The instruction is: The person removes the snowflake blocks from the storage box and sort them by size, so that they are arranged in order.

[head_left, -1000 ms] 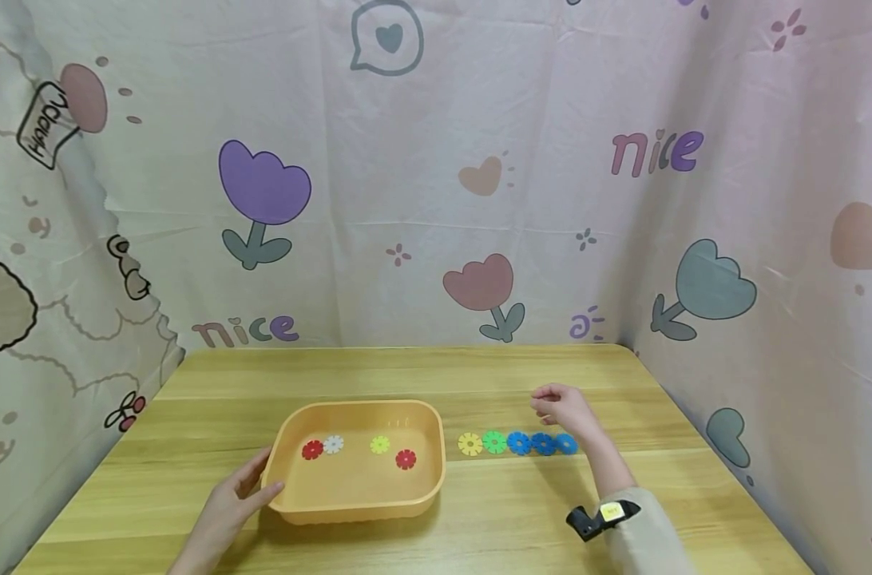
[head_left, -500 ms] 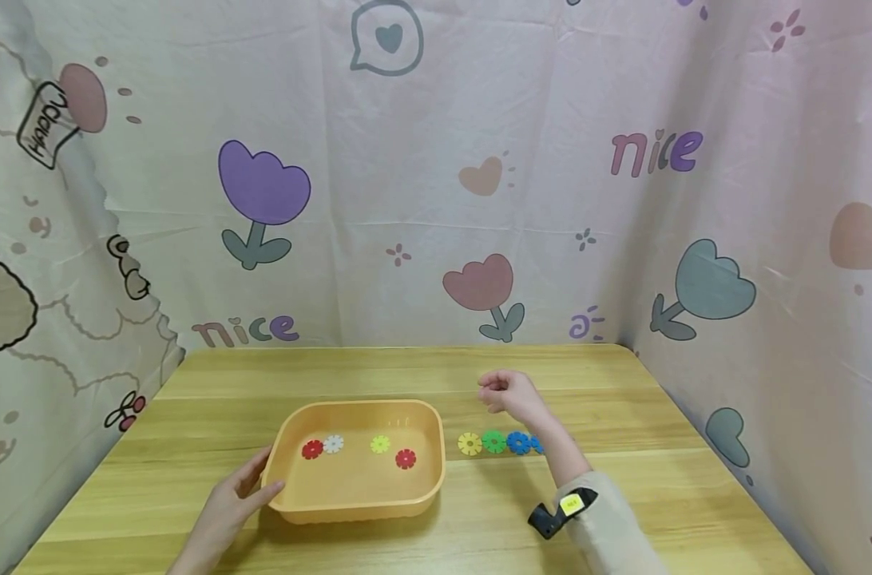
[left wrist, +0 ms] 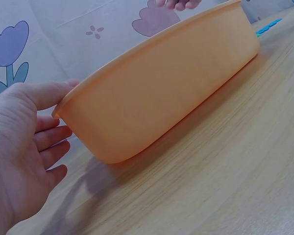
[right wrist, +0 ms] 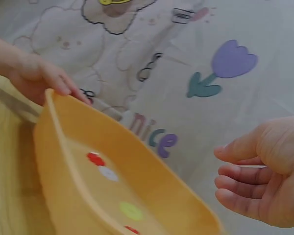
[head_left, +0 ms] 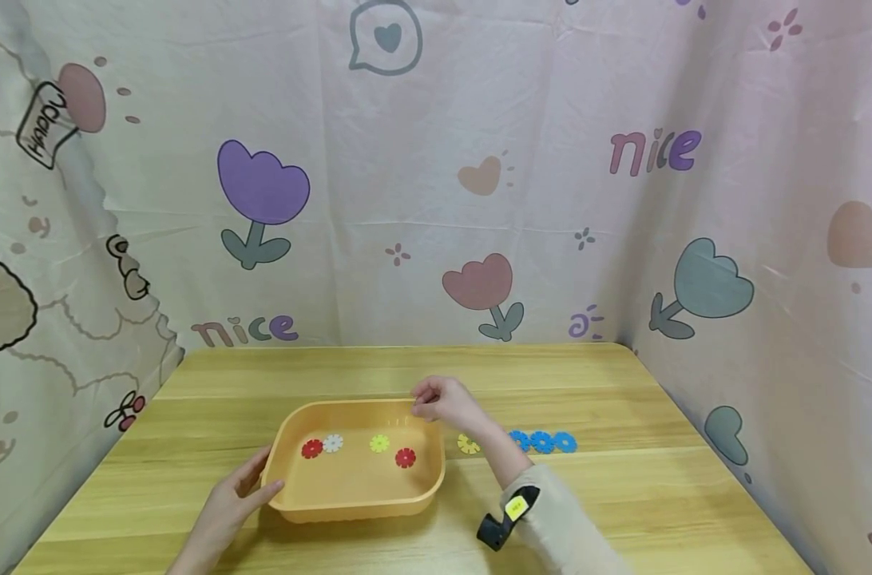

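Inside one tray, four discs

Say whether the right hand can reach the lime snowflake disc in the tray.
Probably yes: the right hand hangs near the open orange tray, and nothing covers the lime snowflake disc.

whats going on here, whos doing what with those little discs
A person's left hand grips the left end of an orange tray on a table. Inside lie two red discs, a white disc and a yellow-green disc. The right hand is near the far right corner, with nothing visible in its grasp. Right of the tray, a yellow disc and three blue discs show in a partly hidden row.
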Demonstrator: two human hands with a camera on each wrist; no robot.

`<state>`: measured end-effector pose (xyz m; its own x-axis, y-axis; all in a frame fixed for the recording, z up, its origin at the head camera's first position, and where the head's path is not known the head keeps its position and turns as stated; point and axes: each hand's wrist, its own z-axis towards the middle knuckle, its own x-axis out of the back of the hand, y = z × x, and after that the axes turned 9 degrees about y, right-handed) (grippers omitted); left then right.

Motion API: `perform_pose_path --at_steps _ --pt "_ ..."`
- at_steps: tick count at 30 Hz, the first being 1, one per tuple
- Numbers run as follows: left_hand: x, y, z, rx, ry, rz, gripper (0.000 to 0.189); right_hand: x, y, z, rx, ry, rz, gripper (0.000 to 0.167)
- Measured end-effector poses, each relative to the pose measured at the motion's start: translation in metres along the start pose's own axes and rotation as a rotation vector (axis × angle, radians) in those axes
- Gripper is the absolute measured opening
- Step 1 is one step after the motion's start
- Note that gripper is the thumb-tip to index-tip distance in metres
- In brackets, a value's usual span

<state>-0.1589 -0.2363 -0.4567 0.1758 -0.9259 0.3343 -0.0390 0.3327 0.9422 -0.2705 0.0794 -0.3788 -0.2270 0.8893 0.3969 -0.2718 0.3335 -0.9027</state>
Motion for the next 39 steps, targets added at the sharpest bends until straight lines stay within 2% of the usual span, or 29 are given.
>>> perform_pose_path --at_steps 6,11,18,22,28,39 --pt "-0.001 0.000 0.001 0.004 -0.003 0.003 0.069 -0.030 0.007 0.003 -0.078 -0.026 -0.001 0.024" --pt "-0.001 -0.002 0.001 -0.011 -0.002 0.002 0.068 -0.050 0.021 0.004 -0.106 -0.016 -0.074 0.031" --pt "-0.001 -0.003 0.002 -0.020 0.001 0.012 0.068 -0.065 0.025 0.000 -0.042 0.004 -0.368 0.033" --pt "-0.001 -0.004 0.002 -0.031 -0.003 0.016 0.067 -0.069 0.027 -0.002 -0.046 -0.011 -0.495 0.035" --pt "-0.001 -0.003 0.002 -0.029 -0.002 0.018 0.067 -0.072 0.029 -0.004 0.014 -0.019 -0.651 0.027" --pt "-0.001 -0.002 0.001 0.012 -0.003 0.017 0.070 -0.076 0.031 -0.010 -0.010 -0.074 -0.539 0.032"
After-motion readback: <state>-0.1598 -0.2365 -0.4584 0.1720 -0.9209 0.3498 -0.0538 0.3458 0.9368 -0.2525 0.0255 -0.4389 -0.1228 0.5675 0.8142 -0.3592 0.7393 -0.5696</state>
